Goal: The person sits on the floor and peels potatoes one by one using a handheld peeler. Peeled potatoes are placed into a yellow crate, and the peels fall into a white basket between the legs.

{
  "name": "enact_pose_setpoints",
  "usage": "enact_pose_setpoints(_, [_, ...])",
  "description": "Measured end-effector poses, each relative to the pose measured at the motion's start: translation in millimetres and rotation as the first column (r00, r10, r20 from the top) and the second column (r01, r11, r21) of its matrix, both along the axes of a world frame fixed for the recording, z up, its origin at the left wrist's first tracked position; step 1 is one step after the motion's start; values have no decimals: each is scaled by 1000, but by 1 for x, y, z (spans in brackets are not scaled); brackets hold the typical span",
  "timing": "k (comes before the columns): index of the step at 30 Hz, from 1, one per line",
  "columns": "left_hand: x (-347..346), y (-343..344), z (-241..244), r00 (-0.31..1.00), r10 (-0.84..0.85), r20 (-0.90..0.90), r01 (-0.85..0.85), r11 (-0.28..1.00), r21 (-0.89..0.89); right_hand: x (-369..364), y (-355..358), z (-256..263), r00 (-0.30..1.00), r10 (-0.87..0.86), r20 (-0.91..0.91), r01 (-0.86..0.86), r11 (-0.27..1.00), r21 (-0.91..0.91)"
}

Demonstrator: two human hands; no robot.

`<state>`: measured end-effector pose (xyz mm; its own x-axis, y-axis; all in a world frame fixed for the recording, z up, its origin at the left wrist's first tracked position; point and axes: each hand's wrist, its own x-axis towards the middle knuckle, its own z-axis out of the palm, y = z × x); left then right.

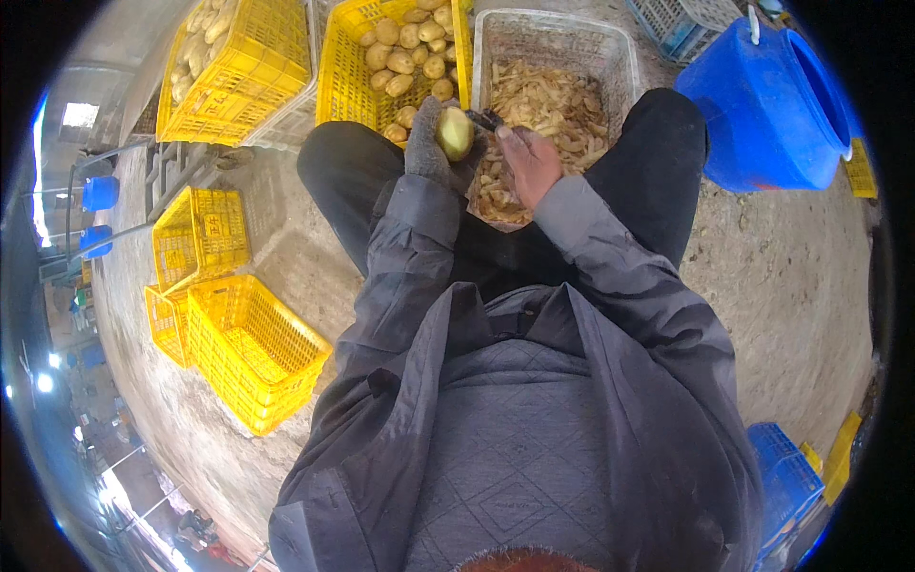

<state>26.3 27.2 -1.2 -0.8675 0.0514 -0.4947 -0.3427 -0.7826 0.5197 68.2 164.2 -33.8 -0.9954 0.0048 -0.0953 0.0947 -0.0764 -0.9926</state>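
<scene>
My left hand [433,139], in a grey knit glove, holds a pale, mostly peeled potato [454,134]. Close to its right, my bare right hand [530,159] grips a dark-handled peeler [487,119], whose blade I cannot make out. Both hands are above the near part of a whitish plastic tub [627,53], where brown and cream potato peelings [547,100] lie heaped. Unpeeled potatoes [409,44] fill part of a yellow plastic crate [348,79] just left of the tub.
At the upper left, another yellow crate [239,82] holds pale, peeled-looking produce [204,36]. Several yellow crates [250,350] stand on the concrete floor at left. A blue plastic barrel [761,107] is beside my right knee, a grey-blue crate [679,28] behind it. A blue crate [783,479] sits lower right.
</scene>
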Motion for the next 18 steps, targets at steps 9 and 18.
enact_pose_setpoints(9, [-9,-2,-12,980,120,158,-131,989,63,-2,-9,-9,994,99,-47,-70,903,423])
enact_pose_setpoints(18, [-7,-1,-4,981,183,69,-185,983,18,23,-20,-23,989,131,-68,-84,880,467])
